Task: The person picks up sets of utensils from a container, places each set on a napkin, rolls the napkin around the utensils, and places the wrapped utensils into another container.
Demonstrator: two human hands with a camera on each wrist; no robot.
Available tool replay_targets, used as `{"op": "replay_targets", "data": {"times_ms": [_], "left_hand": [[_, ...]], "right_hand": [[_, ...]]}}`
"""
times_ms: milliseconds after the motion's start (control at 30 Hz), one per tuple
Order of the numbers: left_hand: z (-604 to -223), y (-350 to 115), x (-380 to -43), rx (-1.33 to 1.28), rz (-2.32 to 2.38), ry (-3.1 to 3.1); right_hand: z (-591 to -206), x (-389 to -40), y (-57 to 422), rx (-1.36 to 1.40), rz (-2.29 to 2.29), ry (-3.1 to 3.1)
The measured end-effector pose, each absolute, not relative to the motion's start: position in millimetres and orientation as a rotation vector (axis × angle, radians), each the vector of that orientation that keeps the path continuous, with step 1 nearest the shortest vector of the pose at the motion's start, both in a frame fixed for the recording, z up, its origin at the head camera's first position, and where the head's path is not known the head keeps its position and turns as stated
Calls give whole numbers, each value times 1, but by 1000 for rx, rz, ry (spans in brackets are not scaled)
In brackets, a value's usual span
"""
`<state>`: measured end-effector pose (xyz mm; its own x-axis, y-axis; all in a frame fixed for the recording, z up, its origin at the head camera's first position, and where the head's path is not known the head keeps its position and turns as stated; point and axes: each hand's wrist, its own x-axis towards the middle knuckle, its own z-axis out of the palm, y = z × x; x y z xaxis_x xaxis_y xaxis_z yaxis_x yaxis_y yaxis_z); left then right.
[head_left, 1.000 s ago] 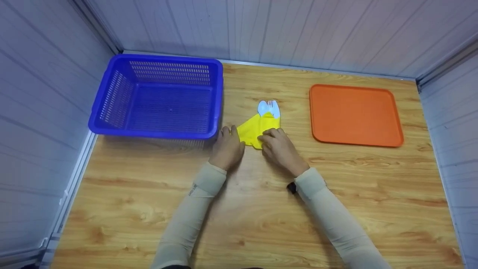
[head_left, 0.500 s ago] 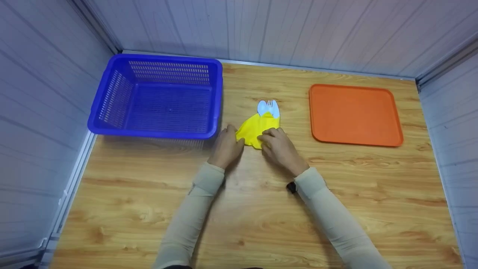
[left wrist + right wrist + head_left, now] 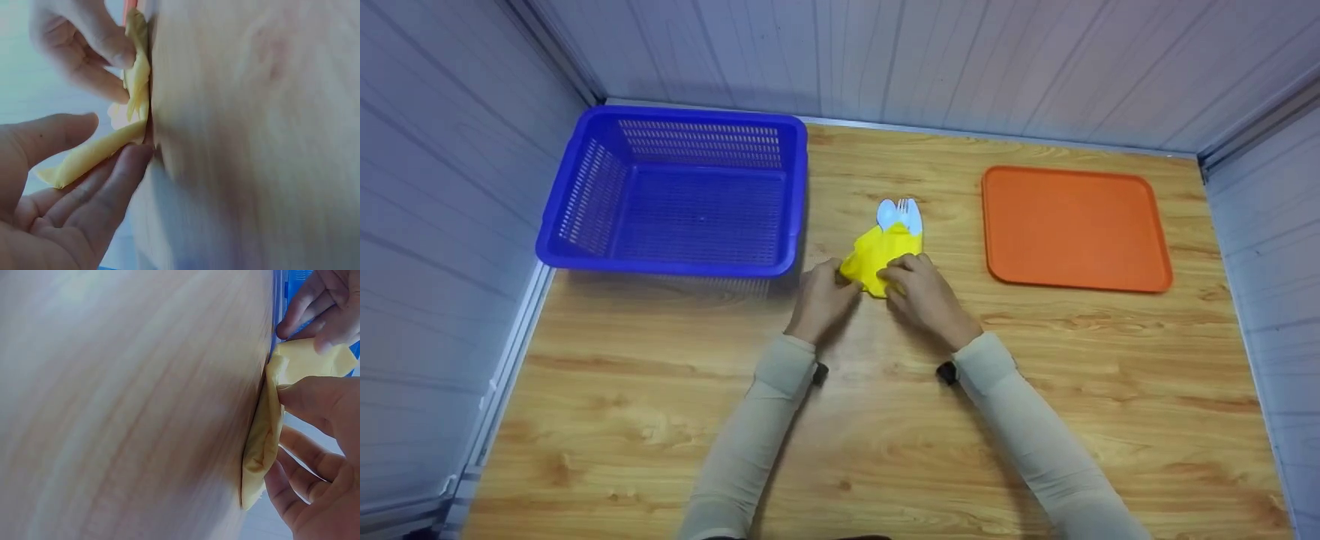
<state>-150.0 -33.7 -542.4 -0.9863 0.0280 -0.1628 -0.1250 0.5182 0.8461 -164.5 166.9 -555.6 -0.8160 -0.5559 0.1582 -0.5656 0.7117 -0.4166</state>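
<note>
A yellow cloth napkin (image 3: 876, 250) lies folded on the table around a white spoon (image 3: 886, 214), fork (image 3: 902, 214) and knife (image 3: 915, 216). Their heads stick out at the far end; the handles are covered. At the napkin's left side my left hand (image 3: 821, 298) holds a raised flap (image 3: 93, 157), fingers beneath it and thumb over it. My right hand (image 3: 924, 295) pinches the near right part of the napkin. In the right wrist view its thumb (image 3: 306, 396) presses the fold, with the fingers on the other side.
An empty blue basket (image 3: 697, 266) with slotted sides stands left of the napkin, close to my left hand. To the right lies an orange tray (image 3: 1076, 229). Pale panel walls (image 3: 885, 60) enclose the back and sides of the wooden table (image 3: 885, 450).
My left hand has drawn the napkin's left flap in to the right, so the spread corner is now smaller and bunched. The right hand has stayed in place on the napkin.
</note>
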Motion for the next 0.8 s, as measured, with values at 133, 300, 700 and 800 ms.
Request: {"op": "replay_targets", "data": {"times_ms": [133,300,700,800], "left_hand": [[-541,-26,-148,-55,1466,2656],[-539,-16,-146,0,1543,2656],[-544,8,-147,221,1464,2748],[-546,11,-148,284,1445,2788]], "right_hand": [[-556,-165,167,933,730,-2888],[-556,-167,168,868,798,-2922],[-556,-172,173,743,939,-2957],[-556,-173,176,708,1036,-2958]]}}
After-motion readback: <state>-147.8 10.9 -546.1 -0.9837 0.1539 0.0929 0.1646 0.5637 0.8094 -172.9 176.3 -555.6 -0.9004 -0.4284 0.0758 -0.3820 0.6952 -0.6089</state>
